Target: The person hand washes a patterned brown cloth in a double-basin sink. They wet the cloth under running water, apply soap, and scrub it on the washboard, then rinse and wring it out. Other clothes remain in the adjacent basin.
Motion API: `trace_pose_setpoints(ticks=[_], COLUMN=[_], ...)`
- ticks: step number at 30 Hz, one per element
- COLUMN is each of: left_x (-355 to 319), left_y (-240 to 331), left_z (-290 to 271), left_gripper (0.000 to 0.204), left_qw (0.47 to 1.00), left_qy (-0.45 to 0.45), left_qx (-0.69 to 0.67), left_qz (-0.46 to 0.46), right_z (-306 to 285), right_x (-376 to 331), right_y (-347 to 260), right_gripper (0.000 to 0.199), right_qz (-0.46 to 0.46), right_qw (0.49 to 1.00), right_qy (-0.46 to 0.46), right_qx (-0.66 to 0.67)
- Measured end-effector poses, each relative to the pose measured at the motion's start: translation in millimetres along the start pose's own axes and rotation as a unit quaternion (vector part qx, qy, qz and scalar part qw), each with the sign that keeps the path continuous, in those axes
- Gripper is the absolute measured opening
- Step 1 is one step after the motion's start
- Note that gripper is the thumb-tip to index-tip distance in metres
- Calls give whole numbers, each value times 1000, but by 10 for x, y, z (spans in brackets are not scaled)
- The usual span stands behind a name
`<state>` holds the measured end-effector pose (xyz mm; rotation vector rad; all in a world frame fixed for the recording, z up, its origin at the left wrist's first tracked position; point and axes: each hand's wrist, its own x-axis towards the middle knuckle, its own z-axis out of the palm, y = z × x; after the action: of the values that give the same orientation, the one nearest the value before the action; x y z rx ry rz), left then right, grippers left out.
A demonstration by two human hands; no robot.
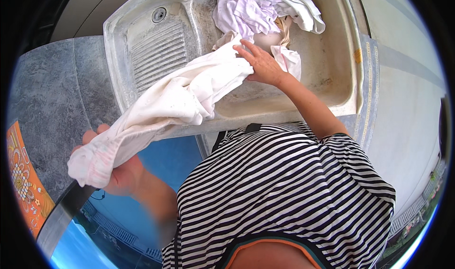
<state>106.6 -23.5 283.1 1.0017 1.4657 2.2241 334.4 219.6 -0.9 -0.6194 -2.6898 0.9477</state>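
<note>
A long, bunched white cloth (175,98) stretches across the near edge of the stone sink, its exact kind hidden by the folds. My left hand (124,175) grips its lower left end, the fingers curling behind the fabric, and faint pink marks show there. At the upper right end my right hand (263,65) holds the cloth over the basin, fingers fairly straight against it. Beyond that hand lie a crumpled pale lilac cloth (244,13) and a white one (296,8). A small white piece with pinkish marks (288,60) rests beside my right wrist.
The sink (350,79) has a deep basin on the right and a ribbed washboard (159,53) with a drain (159,15) on the left. Grey paving (61,89) lies left of it. An orange patterned sheet (26,179) and a blue surface (170,157) are nearer me.
</note>
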Motion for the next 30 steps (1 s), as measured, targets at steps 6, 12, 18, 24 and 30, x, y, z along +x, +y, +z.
trace_pose_setpoints(ticks=[6, 12, 18, 24, 30], left_x=[52, -325, -527, -436, -895], left_y=[386, -549, -1337, -1954, -2525], left_z=[272, 443, 191, -330, -821], left_gripper=[40, 40, 73, 63, 61], left_qw=[891, 908, 770, 721, 689], left_qy=[42, -168, -350, -223, -156], left_qx=[373, 313, 487, 639, 703], left_qz=[256, -223, -217, -149, -80], right_z=[163, -1337, -2340, -1486, -1093], right_x=[484, -125, -701, -505, 58], right_y=[-413, -3, 26, -211, 635], right_gripper=[20, 33, 25, 49, 52], right_qz=[-14, 151, 28, 74, 171], right_qw=[979, 753, 848, 968, 977], right_qy=[-11, 188, 149, -238, -44], right_qx=[204, 613, 508, 43, 116])
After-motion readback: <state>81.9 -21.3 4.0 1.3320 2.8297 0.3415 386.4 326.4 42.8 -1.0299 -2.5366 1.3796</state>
